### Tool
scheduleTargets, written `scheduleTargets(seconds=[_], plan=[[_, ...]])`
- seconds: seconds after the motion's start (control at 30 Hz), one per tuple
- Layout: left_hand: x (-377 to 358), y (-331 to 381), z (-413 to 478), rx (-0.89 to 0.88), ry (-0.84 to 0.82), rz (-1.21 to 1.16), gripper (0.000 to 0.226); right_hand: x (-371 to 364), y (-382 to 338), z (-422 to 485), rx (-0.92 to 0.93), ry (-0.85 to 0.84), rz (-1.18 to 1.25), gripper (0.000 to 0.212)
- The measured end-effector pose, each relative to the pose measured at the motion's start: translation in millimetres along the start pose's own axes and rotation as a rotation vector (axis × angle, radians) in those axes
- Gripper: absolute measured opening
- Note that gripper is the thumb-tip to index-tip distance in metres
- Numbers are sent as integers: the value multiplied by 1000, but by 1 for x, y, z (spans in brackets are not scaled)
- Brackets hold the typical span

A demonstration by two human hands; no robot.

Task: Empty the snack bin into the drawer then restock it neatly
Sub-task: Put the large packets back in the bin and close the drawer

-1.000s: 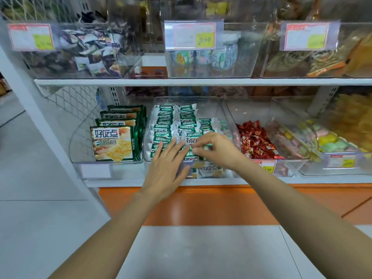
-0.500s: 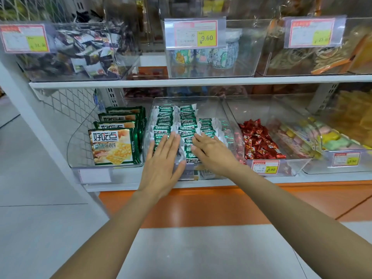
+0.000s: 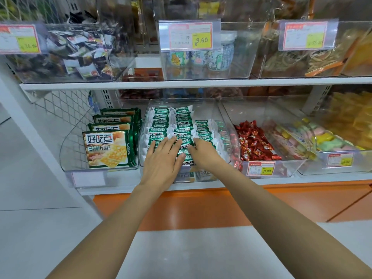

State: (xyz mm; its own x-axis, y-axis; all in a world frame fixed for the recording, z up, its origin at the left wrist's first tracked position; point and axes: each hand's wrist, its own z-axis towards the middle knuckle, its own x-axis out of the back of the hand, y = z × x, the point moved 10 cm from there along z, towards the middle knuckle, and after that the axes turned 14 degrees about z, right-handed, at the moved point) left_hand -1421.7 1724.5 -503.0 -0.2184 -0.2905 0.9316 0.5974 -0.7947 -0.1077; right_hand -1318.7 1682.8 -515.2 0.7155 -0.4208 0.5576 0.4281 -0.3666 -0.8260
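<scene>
A clear plastic snack bin [image 3: 227, 125] stands in the middle of the lower shelf. It holds several rows of small green-and-white wrapped snacks [image 3: 161, 119]. My left hand [image 3: 164, 160] lies flat on the front packets, fingers spread. My right hand [image 3: 203, 153] rests palm down beside it on the packets to the right, fingers reaching toward the left hand. Neither hand grips a packet. Below the shelf runs an orange drawer front [image 3: 211, 206], closed.
Left of the bin, a clear bin holds green cracker packs [image 3: 108, 147]. To the right sit red candies [image 3: 253, 141] and pastel sweets [image 3: 326, 139]. The upper shelf [image 3: 141, 83] carries more bins with price tags. White floor lies at left.
My right hand has flattened from pinching a packet and slid back over the front rows. My left hand moved slightly deeper onto the packets. The view has shifted closer.
</scene>
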Motion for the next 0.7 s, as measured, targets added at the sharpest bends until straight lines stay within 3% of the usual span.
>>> scheduleTargets(seconds=[0.27,0.57,0.7], plan=[[-4,-2,5,-8,-24,-17,70,5,10,12,-107,57,161,32],[-7,-5,2,-3,-42,6,75,14,3,24,-130,150,71,49],[-8,-2,4,-25,-42,21,73,1,14,24,-95,136,344,48]])
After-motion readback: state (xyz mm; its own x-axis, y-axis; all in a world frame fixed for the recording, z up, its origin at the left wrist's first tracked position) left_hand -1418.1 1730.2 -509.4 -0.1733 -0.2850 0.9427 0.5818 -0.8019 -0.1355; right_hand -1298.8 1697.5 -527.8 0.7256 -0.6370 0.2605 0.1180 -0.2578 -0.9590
